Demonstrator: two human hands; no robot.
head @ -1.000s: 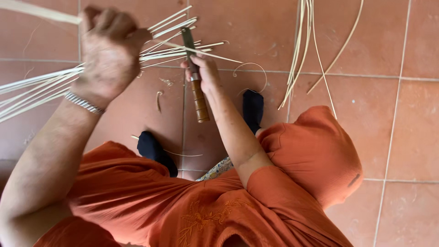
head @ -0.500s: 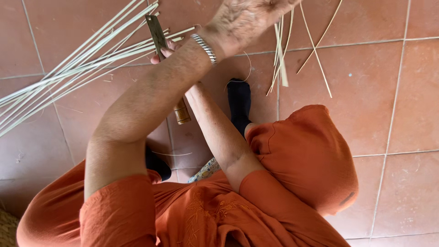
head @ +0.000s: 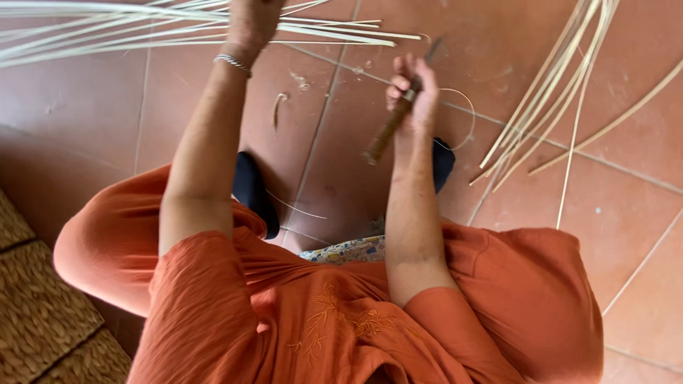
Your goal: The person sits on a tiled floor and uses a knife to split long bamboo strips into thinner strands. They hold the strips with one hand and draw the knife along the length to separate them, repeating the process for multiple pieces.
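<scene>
Left hand grips the pale strip bundle along the frame's top edge; right hand clenches the wooden-handled knife mid-frame, bare tiled floor open beside loose strips at right.

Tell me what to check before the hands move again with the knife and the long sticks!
1. Right hand has a firm grip on the knife: ok, fingers wrap its wooden handle.
2. Left hand holds the bundle of pale strips: ok, it is closed around them.
3. Blade points away from the left hand: cannot tell, the blade is blurred.
4. Legs are out of the knife's way: ok, the orange-clad knees sit below it.
5. Loose strips on the tiled floor are apart from the hands: ok, they lie off to the right.
</scene>
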